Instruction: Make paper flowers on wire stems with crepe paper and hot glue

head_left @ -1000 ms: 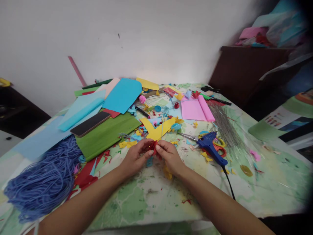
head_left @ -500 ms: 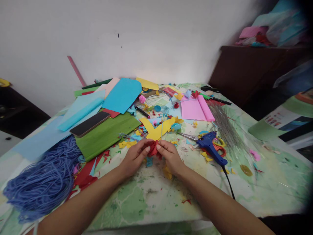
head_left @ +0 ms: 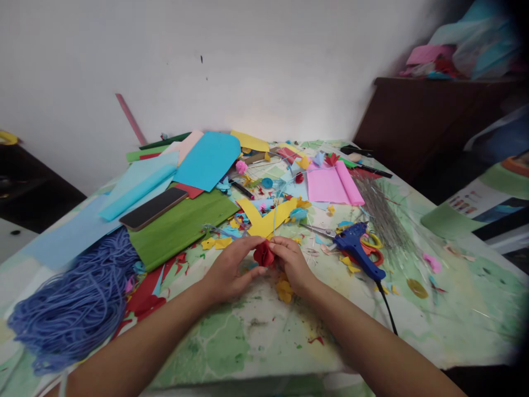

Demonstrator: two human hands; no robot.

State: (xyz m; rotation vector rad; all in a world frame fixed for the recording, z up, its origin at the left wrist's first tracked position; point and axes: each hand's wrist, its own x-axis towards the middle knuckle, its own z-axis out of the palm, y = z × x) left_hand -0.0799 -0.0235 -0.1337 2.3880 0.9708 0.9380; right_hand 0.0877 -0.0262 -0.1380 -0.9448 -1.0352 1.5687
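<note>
A small red paper flower (head_left: 263, 255) sits between my two hands just above the table (head_left: 256, 342). My left hand (head_left: 230, 270) cups it from the left with thumb and fingers curled around it. From the other side my right hand (head_left: 292, 263) pinches its edge with the fingertips. A yellow paper cut-out (head_left: 266, 216) lies just beyond them, and yellow scraps (head_left: 284, 289) lie under my right wrist.
A blue glue gun (head_left: 356, 249) with its black cord, scissors (head_left: 320, 230) and a bundle of thin wires (head_left: 380, 212) lie to the right. Blue yarn (head_left: 74, 300), a phone (head_left: 152, 208), green paper (head_left: 182, 223) and blue sheets fill the left; pink paper (head_left: 330, 184) lies further back.
The red paper piece has been turned and bunched into a rounder flower shape. My left thumb now reaches under it and both hands have shifted slightly right.
</note>
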